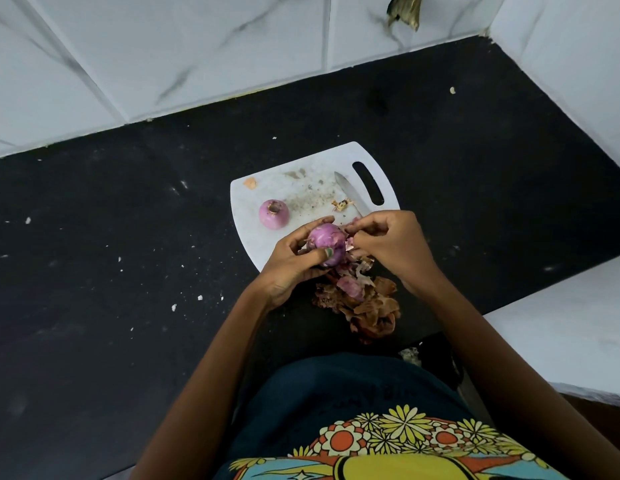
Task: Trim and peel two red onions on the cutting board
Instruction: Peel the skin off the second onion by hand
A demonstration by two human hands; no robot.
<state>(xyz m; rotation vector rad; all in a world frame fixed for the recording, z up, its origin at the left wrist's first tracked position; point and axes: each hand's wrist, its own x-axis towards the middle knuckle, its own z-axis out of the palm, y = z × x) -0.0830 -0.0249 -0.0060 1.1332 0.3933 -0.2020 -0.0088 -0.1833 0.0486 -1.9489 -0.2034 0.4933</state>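
Head view is showing me both of my hands working over the near edge of the white cutting board (267,188), which is lying on the black countertop (128,237). I am cupping one red onion (326,242) in my left hand (294,268), fingers curling under it and my thumb pressing across its front, so it is being held just above the board's near edge. My right hand (393,245) is pinching a strip of onion skin (350,242) at the onion's right side, fingertips closing tightly on it.

I am seeing the second red onion (274,214) sitting on the left part of the board, well apart from my hands, its trimmed end facing up and its surface looking pale purple and smooth. A knife (351,194) is lying on the board beside the handle slot, its blade pointing away from me and its handle hiding behind my right hand. A small scrap (341,204) is resting just left of the blade.

Below my hands, a pile of peels (362,303) is gathering on the countertop just off the board's near edge, brown papery pieces mixing with purple ones.
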